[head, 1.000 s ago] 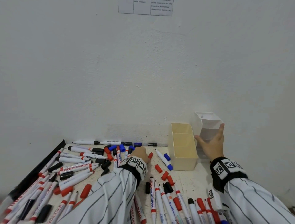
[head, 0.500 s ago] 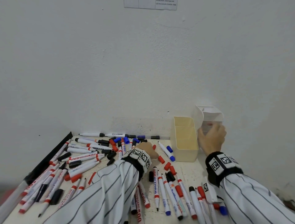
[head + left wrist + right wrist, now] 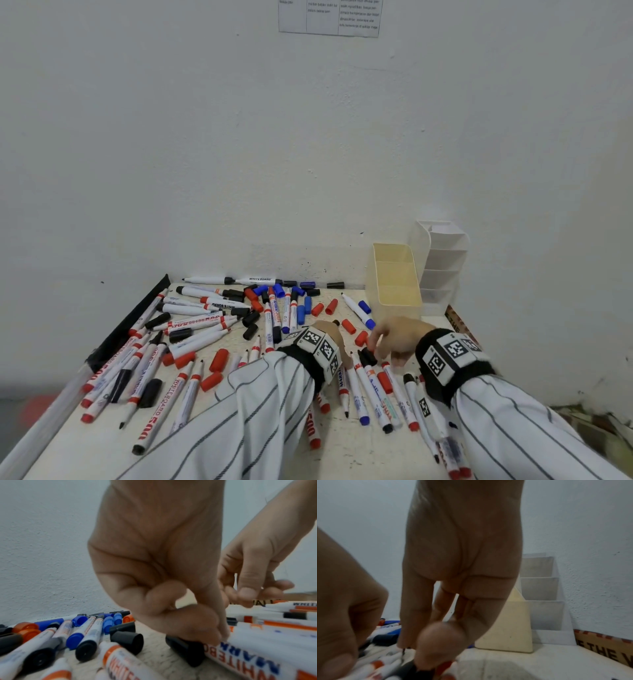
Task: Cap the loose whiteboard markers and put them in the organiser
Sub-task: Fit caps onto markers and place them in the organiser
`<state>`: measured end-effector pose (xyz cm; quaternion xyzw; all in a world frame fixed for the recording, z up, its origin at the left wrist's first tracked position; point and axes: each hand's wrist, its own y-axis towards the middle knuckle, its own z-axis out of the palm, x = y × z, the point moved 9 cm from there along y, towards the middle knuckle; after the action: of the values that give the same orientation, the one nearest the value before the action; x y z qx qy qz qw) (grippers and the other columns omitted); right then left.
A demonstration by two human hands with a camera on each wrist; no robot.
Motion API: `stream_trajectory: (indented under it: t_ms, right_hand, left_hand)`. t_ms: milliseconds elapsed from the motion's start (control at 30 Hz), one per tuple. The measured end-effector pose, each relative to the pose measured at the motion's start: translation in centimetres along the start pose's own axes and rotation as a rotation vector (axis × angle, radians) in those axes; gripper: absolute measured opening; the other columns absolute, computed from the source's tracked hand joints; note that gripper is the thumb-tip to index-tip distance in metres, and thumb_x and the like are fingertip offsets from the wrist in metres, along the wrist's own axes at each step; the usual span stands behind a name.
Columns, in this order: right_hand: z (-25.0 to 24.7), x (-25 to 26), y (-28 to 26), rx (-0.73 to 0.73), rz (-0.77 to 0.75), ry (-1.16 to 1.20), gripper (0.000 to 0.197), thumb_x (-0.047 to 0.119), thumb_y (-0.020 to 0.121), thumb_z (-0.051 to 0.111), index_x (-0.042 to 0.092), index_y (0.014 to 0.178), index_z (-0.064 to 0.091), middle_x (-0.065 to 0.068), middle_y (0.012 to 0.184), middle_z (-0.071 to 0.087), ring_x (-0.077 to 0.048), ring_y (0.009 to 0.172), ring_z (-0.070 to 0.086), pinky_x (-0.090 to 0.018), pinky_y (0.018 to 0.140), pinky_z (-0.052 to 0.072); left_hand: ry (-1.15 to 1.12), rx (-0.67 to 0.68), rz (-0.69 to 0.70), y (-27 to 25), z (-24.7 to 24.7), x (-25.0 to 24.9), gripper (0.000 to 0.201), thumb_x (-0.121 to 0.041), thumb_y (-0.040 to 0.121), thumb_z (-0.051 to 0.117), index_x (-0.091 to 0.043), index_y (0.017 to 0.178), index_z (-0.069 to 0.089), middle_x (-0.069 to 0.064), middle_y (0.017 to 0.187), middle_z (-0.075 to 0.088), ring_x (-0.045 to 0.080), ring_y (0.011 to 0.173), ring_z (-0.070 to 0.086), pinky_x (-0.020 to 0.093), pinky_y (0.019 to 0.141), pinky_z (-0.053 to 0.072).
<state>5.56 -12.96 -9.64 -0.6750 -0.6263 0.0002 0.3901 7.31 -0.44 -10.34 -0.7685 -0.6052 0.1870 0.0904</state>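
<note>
Many whiteboard markers (image 3: 202,323) and loose red, blue and black caps (image 3: 219,359) lie scattered on the table. My left hand (image 3: 330,334) is low among them; in the left wrist view its thumb and forefinger (image 3: 217,632) pinch a white marker (image 3: 248,660) just behind its black cap (image 3: 187,650). Just to its right, my right hand (image 3: 375,346) reaches down and pinches a black cap (image 3: 368,356) with thumb and forefinger (image 3: 412,651). The cream organiser box (image 3: 394,274) and the white tiered organiser (image 3: 442,257) stand empty at the back right.
The table (image 3: 342,452) is pushed against a white wall, with a black rail (image 3: 130,325) along its left edge. A printed cardboard piece (image 3: 607,646) lies right of the organisers. A paper notice (image 3: 329,17) hangs on the wall.
My right hand has let go of the white tiered organiser and dropped to the markers beside my left hand. The left hand has stayed among the markers.
</note>
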Motion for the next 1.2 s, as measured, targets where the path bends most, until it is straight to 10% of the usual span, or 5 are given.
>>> stream_trajectory:
  t_ms: [267, 467, 900, 1033, 1200]
  right_hand:
    - [1.1, 0.0, 0.6, -0.160, -0.004, -0.195, 0.028, 0.010, 0.084, 0.062, 0.021, 0.109, 0.057, 0.000, 0.101, 0.056, -0.011, 0.073, 0.054, -0.020, 0.060, 0.046]
    - [1.3, 0.6, 1.0, -0.166, -0.029, -0.298, 0.053, 0.008, 0.085, 0.057, 0.027, 0.132, 0.044, -0.007, 0.128, 0.050, -0.016, 0.085, 0.054, -0.021, 0.068, 0.049]
    - [0.5, 2.0, 1.9, -0.314, -0.116, -0.370, 0.013, 0.009, 0.086, 0.056, 0.021, 0.090, 0.053, 0.002, 0.093, 0.054, -0.017, 0.088, 0.056, -0.022, 0.076, 0.045]
    - [0.7, 2.2, 1.9, -0.303, -0.160, -0.353, 0.026, 0.015, 0.088, 0.056, 0.019, 0.114, 0.060, 0.003, 0.092, 0.060, -0.014, 0.087, 0.057, -0.023, 0.082, 0.047]
    - [-0.2, 2.0, 1.7, -0.366, -0.119, -0.271, 0.016, 0.010, 0.084, 0.058, 0.015, 0.099, 0.056, 0.000, 0.099, 0.056, -0.016, 0.090, 0.056, -0.019, 0.074, 0.044]
  left_hand:
    - [-0.022, 0.020, 0.102, -1.0, -0.3, -1.2, 0.036, -0.020, 0.089, 0.058, -0.008, 0.123, 0.055, 0.009, 0.123, 0.057, 0.023, 0.111, 0.056, 0.030, 0.093, 0.045]
    - [-0.041, 0.180, 0.330, -1.7, 0.8, -1.4, 0.028, -0.009, 0.074, 0.072, -0.016, 0.101, 0.068, -0.011, 0.081, 0.052, 0.007, 0.074, 0.050, 0.025, 0.074, 0.047]
    - [0.329, -0.156, 0.500, -0.8, -1.2, -2.6, 0.027, -0.031, 0.089, 0.059, -0.020, 0.114, 0.060, 0.002, 0.124, 0.053, 0.023, 0.113, 0.045, 0.039, 0.096, 0.040]
    - [0.125, -0.350, 0.465, -0.8, -3.8, -1.0, 0.021, -0.026, 0.096, 0.046, -0.017, 0.115, 0.052, 0.006, 0.113, 0.059, 0.023, 0.104, 0.054, 0.033, 0.089, 0.041]
    - [-0.186, -0.506, 0.341, -0.9, -6.0, 1.3, 0.026, -0.033, 0.100, 0.035, -0.013, 0.114, 0.047, 0.002, 0.093, 0.059, 0.016, 0.075, 0.053, 0.029, 0.072, 0.048]
